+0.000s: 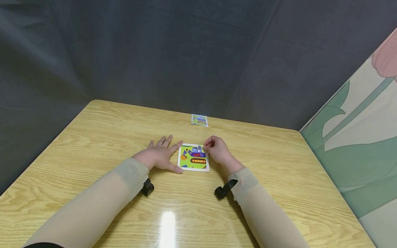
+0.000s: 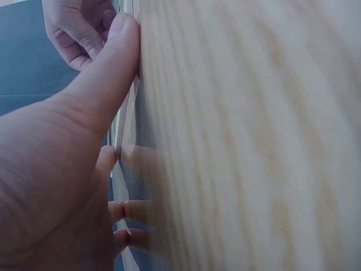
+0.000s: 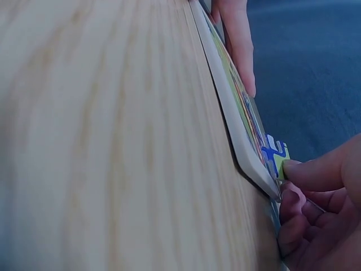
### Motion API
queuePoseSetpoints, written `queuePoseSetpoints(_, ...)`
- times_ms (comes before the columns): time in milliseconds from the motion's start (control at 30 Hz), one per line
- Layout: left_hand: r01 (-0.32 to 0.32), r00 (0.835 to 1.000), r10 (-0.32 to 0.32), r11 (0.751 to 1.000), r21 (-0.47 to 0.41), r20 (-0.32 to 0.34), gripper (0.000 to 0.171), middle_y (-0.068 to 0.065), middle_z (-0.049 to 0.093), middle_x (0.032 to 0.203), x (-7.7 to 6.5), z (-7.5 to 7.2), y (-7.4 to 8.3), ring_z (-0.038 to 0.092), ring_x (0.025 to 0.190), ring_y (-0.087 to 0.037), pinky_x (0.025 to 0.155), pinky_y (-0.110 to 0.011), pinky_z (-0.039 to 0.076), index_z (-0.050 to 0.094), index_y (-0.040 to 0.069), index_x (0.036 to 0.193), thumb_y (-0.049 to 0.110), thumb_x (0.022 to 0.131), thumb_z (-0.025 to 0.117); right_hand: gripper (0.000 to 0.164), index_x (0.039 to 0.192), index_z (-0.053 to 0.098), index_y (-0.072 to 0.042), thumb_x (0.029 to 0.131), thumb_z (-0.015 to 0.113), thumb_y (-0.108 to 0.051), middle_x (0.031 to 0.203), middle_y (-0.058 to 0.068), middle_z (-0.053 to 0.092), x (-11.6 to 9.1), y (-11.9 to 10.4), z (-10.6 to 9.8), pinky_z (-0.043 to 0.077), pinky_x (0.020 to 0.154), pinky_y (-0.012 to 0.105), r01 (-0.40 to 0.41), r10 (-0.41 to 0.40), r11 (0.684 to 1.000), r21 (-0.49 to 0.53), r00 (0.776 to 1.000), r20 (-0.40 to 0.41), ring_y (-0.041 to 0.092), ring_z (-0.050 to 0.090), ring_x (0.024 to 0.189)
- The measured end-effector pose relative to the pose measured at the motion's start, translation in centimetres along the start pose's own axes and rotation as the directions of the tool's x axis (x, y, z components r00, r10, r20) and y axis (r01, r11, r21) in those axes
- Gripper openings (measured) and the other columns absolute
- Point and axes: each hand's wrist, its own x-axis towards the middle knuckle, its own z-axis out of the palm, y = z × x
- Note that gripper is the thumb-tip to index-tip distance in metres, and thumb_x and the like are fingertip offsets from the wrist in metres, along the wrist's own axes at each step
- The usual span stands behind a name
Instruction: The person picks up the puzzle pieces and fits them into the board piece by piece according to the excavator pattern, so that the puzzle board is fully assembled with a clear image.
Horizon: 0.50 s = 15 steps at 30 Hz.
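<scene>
A jigsaw puzzle in a white tray [image 1: 193, 169] lies flat on the table and pictures a blue excavator on green. My left hand [image 1: 159, 156] has its fingers spread on the tabletop, thumb and index finger at the tray's left edge. At the tray's upper right corner, my right hand [image 1: 218, 151] pinches a puzzle piece [image 3: 280, 164] between thumb and fingers. In the right wrist view, that green and blue piece stands tilted up from the tray. The left wrist view shows the left thumb [image 2: 104, 84] near the tray's edge; most of the picture is hidden there.
A small card [image 1: 199, 120] with a similar excavator picture lies near the far edge of the wooden table [image 1: 124, 124]. Behind the table hangs a dark curtain [image 1: 173, 55]. A flower-patterned surface [image 1: 356, 137] borders the right side.
</scene>
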Motion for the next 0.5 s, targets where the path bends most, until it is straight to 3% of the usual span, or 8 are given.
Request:
queuePoseSetpoints(200,-0.009,1.000,0.009,1.000,-0.018,-0.004,0.115,-0.017,-0.007,0.163,-0.21,-0.12,0.13,-0.006,0.148,-0.039,0.111,-0.067,-0.002,0.011,0.027,0.161,0.072,0.073,0.071,0.006,0.094,0.060,-0.002,0.093,0.066,0.000,0.086,0.009,0.054,-0.06,-0.10,-0.12,0.040,0.066,0.028,-0.016,0.017,0.999,-0.042,1.000,0.024,0.020,0.049,0.080)
queuePoseSetpoints(500,-0.008,1.000,0.008,1.000,-0.012,0.000,0.116,-0.017,-0.007,0.163,-0.22,-0.13,0.09,-0.007,0.148,-0.039,0.110,-0.068,-0.002,0.011,0.027,0.161,0.073,0.073,0.070,0.009,0.096,0.061,-0.002,0.091,0.067,0.003,0.088,0.008,0.052,-0.06,-0.38,-0.02,0.039,0.071,0.031,-0.027,0.028,0.999,-0.022,0.999,0.040,0.022,0.049,0.084)
